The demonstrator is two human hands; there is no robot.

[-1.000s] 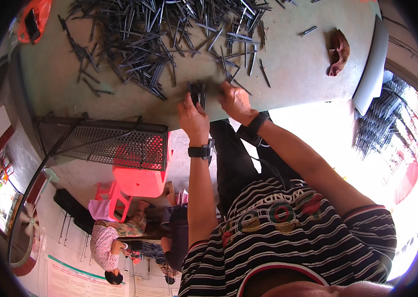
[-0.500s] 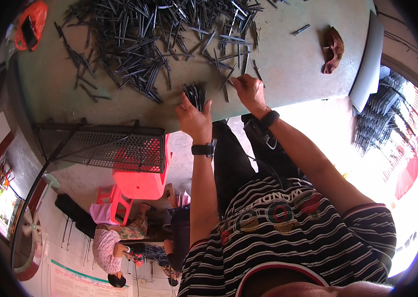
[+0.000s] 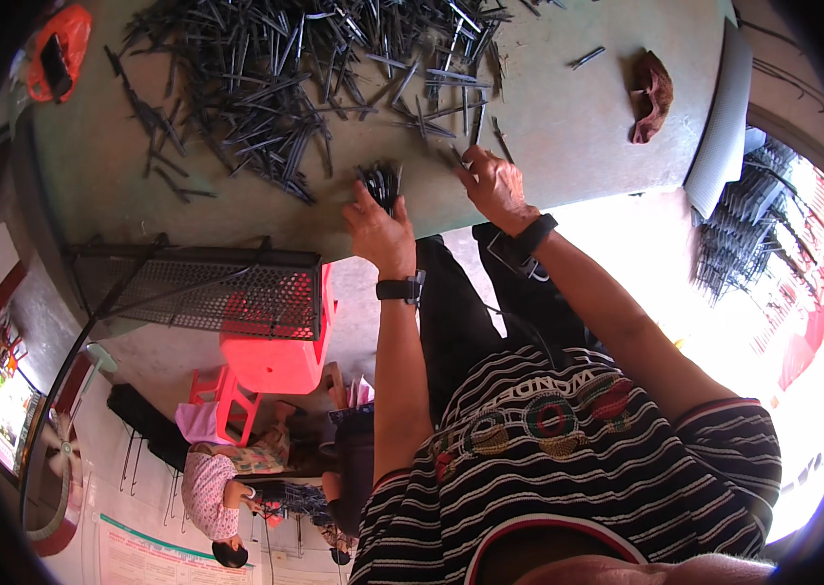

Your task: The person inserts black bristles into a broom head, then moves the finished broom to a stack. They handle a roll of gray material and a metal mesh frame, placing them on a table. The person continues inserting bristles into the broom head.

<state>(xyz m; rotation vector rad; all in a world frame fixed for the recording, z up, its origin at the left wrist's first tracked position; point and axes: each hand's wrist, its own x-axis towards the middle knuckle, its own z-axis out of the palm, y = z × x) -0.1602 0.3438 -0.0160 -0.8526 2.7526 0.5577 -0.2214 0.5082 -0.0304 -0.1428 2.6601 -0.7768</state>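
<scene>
My left hand [image 3: 381,234] is closed around a small bundle of thin black strips [image 3: 382,185], their ends fanning out above the thumb and forefinger, close to the table's near edge. Just to its right, my right hand [image 3: 498,187] pinches a short black strip [image 3: 457,156] at its fingertips; the grip itself is partly hidden by the fingers. Beyond both hands spreads a large loose pile of the same black strips [image 3: 266,88] on the greenish table [image 3: 568,136]. A single strip [image 3: 501,139] lies beside the right fingertips.
A crumpled brown-red cloth [image 3: 653,97] lies at the table's right. An orange bag [image 3: 63,49] holding a dark object sits far left. Below the table edge stand a black mesh rack [image 3: 207,288] and a red stool [image 3: 275,361]. Another person [image 3: 209,492] works in the background.
My right hand has shifted slightly, its fingers curling more. Strips that lay between my hands no longer lie there. My left hand keeps its bundle, almost in place.
</scene>
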